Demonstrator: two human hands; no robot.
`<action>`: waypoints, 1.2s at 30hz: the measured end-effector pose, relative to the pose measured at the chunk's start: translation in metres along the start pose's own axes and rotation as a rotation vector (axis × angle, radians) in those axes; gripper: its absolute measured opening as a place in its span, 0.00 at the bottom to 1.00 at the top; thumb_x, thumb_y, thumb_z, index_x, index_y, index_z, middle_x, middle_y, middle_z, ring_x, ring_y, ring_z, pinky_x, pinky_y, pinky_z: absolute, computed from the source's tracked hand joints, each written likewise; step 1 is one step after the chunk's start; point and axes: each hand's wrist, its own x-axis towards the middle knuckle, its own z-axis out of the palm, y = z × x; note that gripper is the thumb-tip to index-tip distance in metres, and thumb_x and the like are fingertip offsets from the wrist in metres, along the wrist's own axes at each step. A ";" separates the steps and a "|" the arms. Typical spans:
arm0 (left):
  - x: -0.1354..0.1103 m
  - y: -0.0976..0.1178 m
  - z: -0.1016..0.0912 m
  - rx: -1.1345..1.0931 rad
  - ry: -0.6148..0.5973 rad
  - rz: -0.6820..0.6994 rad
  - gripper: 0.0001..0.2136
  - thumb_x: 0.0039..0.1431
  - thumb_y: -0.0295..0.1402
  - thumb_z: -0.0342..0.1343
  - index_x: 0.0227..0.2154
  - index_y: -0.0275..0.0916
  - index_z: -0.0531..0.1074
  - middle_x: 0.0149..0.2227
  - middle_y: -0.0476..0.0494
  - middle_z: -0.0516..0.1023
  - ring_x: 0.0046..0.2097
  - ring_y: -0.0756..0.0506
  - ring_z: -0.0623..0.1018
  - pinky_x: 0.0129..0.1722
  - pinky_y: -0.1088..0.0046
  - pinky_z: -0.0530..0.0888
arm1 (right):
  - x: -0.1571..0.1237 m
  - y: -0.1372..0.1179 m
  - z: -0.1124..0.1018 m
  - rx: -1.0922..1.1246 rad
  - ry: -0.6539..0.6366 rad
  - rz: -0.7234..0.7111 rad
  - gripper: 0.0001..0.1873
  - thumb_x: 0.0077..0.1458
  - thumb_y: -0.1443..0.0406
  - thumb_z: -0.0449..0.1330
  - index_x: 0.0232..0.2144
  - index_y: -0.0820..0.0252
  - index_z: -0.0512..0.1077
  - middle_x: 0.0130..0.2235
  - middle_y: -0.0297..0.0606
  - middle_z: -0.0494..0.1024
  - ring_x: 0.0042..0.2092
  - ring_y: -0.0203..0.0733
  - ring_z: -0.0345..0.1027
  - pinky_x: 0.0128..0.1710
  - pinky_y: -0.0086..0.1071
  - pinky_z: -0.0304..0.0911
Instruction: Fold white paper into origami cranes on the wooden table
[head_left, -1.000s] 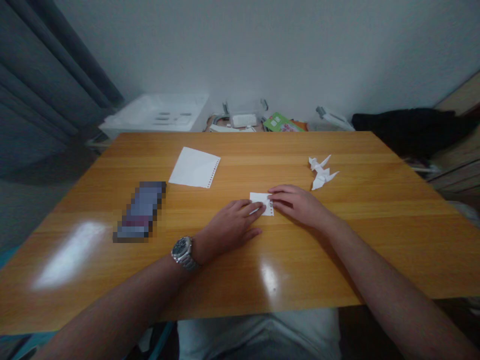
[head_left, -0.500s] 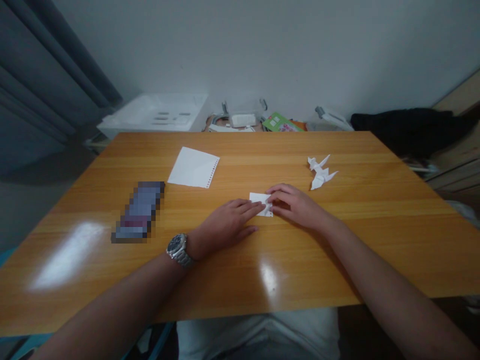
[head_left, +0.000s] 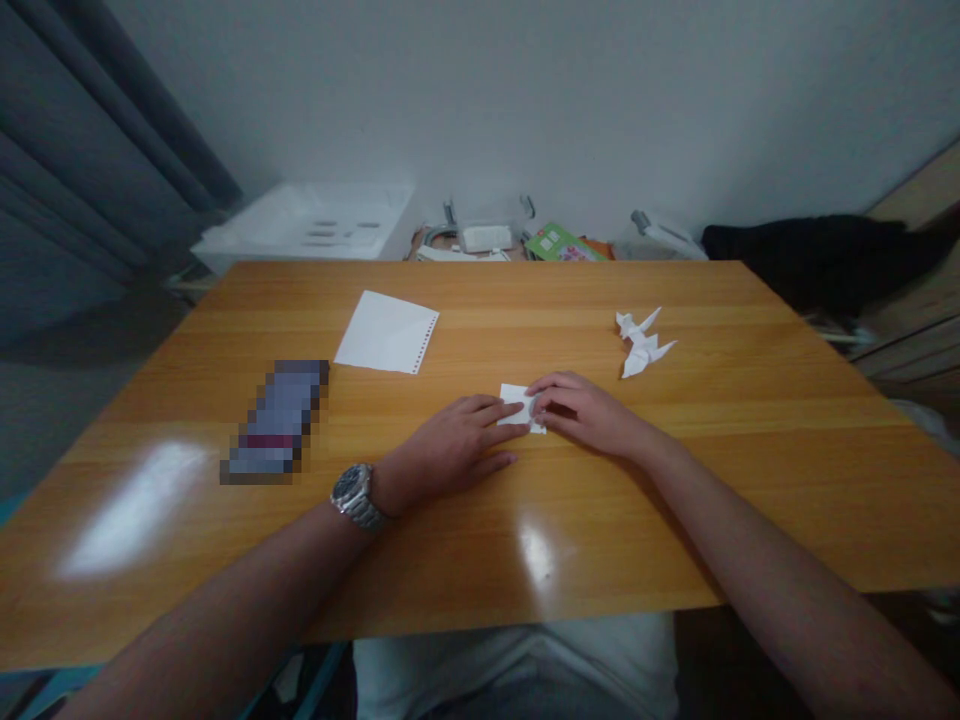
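Observation:
A small piece of folded white paper (head_left: 513, 394) lies on the table in front of me, partly covered by my fingers. My left hand (head_left: 469, 440) rests flat with its fingers stretched out, the fingertips pressing on the paper's left part. From the right, my right hand (head_left: 589, 412) curls its fingers and pinches at the paper's right side. A raised flap seems to be under those fingertips, though they hide most of it. Beyond my right hand stands a white origami figure (head_left: 641, 345) with pointed ends.
A white sheet (head_left: 386, 333) with a perforated edge lies left of centre. Nearer on the left is a pixelated dark phone-like object (head_left: 277, 420). The wooden table (head_left: 750, 400) reaches toward a white plastic tray (head_left: 300, 225) and a green booklet (head_left: 559, 243) beyond its far edge.
The fingertips of my right hand have shifted slightly left over the paper. My left hand stays pressed in almost the same spot. Everything else on the table is unmoved.

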 end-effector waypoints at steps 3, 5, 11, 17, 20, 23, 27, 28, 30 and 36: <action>0.000 0.000 0.000 0.000 -0.004 0.002 0.20 0.72 0.42 0.49 0.62 0.42 0.69 0.67 0.38 0.67 0.64 0.36 0.68 0.65 0.53 0.67 | 0.001 0.001 0.000 0.034 0.004 0.012 0.04 0.65 0.66 0.60 0.37 0.55 0.76 0.49 0.42 0.76 0.53 0.46 0.69 0.55 0.45 0.65; 0.000 -0.001 0.001 -0.010 0.009 0.004 0.21 0.72 0.42 0.49 0.62 0.42 0.69 0.67 0.39 0.67 0.64 0.37 0.69 0.65 0.54 0.67 | 0.001 0.001 0.000 0.064 0.003 0.026 0.05 0.65 0.66 0.60 0.37 0.55 0.75 0.49 0.42 0.76 0.53 0.46 0.69 0.56 0.45 0.64; -0.001 -0.003 0.002 -0.056 0.012 0.011 0.20 0.72 0.42 0.49 0.63 0.42 0.68 0.67 0.39 0.66 0.65 0.39 0.69 0.66 0.54 0.66 | 0.001 0.004 -0.001 0.140 -0.016 0.053 0.05 0.66 0.65 0.59 0.37 0.56 0.75 0.49 0.42 0.75 0.53 0.45 0.68 0.57 0.44 0.63; -0.001 -0.004 0.001 -0.069 0.007 0.009 0.20 0.72 0.41 0.50 0.62 0.43 0.69 0.67 0.39 0.66 0.65 0.39 0.68 0.66 0.55 0.66 | 0.001 0.005 -0.001 0.162 -0.036 0.059 0.07 0.67 0.63 0.58 0.37 0.56 0.76 0.50 0.42 0.74 0.54 0.45 0.68 0.57 0.44 0.63; 0.000 -0.002 0.000 -0.067 0.013 0.002 0.18 0.72 0.41 0.50 0.61 0.44 0.70 0.67 0.39 0.67 0.64 0.39 0.68 0.65 0.55 0.66 | 0.002 0.004 0.000 0.147 -0.016 0.065 0.08 0.67 0.63 0.58 0.36 0.56 0.76 0.49 0.42 0.74 0.53 0.45 0.68 0.56 0.45 0.63; 0.001 0.000 -0.003 -0.078 0.011 0.005 0.18 0.72 0.40 0.50 0.60 0.43 0.70 0.65 0.38 0.67 0.63 0.39 0.70 0.64 0.55 0.68 | 0.004 0.002 0.003 0.115 0.027 0.078 0.07 0.65 0.64 0.59 0.35 0.56 0.76 0.47 0.42 0.75 0.51 0.46 0.69 0.55 0.45 0.65; 0.002 0.001 -0.004 -0.100 0.023 0.000 0.17 0.73 0.39 0.49 0.59 0.42 0.71 0.63 0.37 0.70 0.60 0.40 0.72 0.62 0.56 0.70 | 0.006 0.001 0.008 0.098 0.074 0.096 0.06 0.64 0.65 0.60 0.35 0.56 0.76 0.45 0.42 0.74 0.49 0.46 0.69 0.53 0.44 0.66; 0.002 0.001 -0.005 -0.110 0.028 -0.004 0.17 0.73 0.39 0.49 0.59 0.41 0.70 0.62 0.37 0.71 0.60 0.40 0.73 0.61 0.57 0.70 | 0.006 0.001 0.009 0.097 0.080 0.098 0.06 0.64 0.64 0.60 0.36 0.56 0.76 0.45 0.42 0.74 0.49 0.46 0.69 0.53 0.44 0.66; 0.002 0.000 -0.004 -0.137 0.040 -0.019 0.17 0.73 0.39 0.49 0.60 0.40 0.69 0.60 0.38 0.73 0.59 0.41 0.74 0.61 0.58 0.71 | 0.006 0.002 0.010 0.090 0.086 0.095 0.05 0.65 0.63 0.60 0.38 0.56 0.76 0.44 0.42 0.74 0.49 0.47 0.69 0.52 0.44 0.66; 0.001 -0.001 -0.001 -0.109 0.035 0.006 0.21 0.73 0.38 0.49 0.66 0.43 0.62 0.64 0.38 0.70 0.62 0.41 0.72 0.63 0.57 0.69 | 0.005 0.004 0.013 0.040 0.113 0.090 0.05 0.64 0.62 0.62 0.39 0.55 0.76 0.44 0.42 0.74 0.48 0.48 0.68 0.52 0.44 0.65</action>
